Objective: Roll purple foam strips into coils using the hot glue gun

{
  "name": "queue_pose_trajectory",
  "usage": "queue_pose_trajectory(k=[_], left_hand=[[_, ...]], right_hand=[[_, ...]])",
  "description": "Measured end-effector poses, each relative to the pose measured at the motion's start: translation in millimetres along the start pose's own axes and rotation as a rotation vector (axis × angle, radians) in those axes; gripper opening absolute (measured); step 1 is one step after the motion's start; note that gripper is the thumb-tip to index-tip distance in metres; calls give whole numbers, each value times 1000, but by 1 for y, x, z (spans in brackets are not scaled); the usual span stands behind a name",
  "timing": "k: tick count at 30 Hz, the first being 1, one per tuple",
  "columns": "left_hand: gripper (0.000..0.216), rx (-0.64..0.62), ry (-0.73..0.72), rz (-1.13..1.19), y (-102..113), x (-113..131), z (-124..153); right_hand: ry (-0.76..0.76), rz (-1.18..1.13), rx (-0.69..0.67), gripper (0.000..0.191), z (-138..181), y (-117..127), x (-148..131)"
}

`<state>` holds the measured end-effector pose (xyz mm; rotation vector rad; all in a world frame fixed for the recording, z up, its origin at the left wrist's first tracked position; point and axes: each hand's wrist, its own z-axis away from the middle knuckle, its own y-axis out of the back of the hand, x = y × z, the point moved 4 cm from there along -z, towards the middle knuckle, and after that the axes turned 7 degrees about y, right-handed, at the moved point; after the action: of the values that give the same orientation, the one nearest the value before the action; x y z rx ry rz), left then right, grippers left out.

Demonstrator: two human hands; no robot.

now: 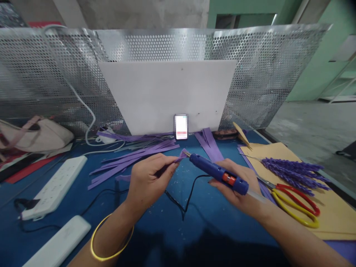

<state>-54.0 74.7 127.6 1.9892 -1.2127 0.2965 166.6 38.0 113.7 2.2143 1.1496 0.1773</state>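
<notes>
My left hand (150, 177) is closed in a pinch on a thin stick wrapped with a purple paper strip (180, 155), held above the blue table. My right hand (236, 185) grips a blue hot glue gun (218, 173) with an orange trigger. The gun's metal nozzle touches the purple tip held by my left hand. A black cord (189, 196) runs from the gun down across the table. A yellow bangle (111, 237) circles my left wrist.
Loose purple paper strips (133, 157) lie behind my hands. Red and yellow scissors (294, 200) and finished purple lavender stems (292, 170) rest on brown paper (333, 218) at right. A white power strip (55, 185), a white board (167, 92), a phone (181, 127) and a perforated metal screen (278, 74) stand around.
</notes>
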Motion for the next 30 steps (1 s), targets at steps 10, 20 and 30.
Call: queue_pose_trajectory(k=[10, 20, 30], left_hand=[[12, 4, -7, -4, 0, -1, -1], [14, -41, -30, 2, 1, 1, 0], [12, -12, -27, -34, 3, 3, -2]], right_hand=[[-15, 39, -11, 22, -1, 1, 1], [-43, 22, -17, 20, -1, 1, 2], [-267, -59, 96, 20, 5, 2, 15]])
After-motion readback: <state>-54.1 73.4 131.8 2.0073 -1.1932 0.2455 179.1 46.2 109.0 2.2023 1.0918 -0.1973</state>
